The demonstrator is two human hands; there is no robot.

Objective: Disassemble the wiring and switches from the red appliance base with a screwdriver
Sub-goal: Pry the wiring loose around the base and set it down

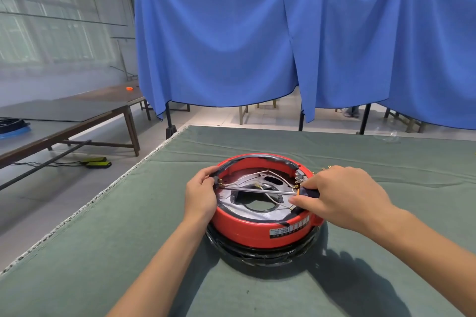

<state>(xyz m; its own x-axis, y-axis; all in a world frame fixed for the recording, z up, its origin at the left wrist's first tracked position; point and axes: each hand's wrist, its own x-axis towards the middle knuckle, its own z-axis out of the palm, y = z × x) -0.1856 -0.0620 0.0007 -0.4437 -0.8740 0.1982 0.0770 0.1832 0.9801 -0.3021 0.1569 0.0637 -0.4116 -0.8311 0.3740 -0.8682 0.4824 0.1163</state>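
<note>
The round red appliance base sits on the green cloth table, open side up, with a black ring under it. Inside run pale wires and small brass terminals near the right wall. My right hand grips the dark handle of a screwdriver. Its metal shaft lies across the base, with the tip at a switch block on the left inner wall. My left hand grips the left rim of the base, thumb over the edge beside that block.
Blue curtains hang on black stands behind the table. A long dark bench stands at the left, with cables and a yellow-black device on the floor. Small brass parts lie on the cloth behind my right hand.
</note>
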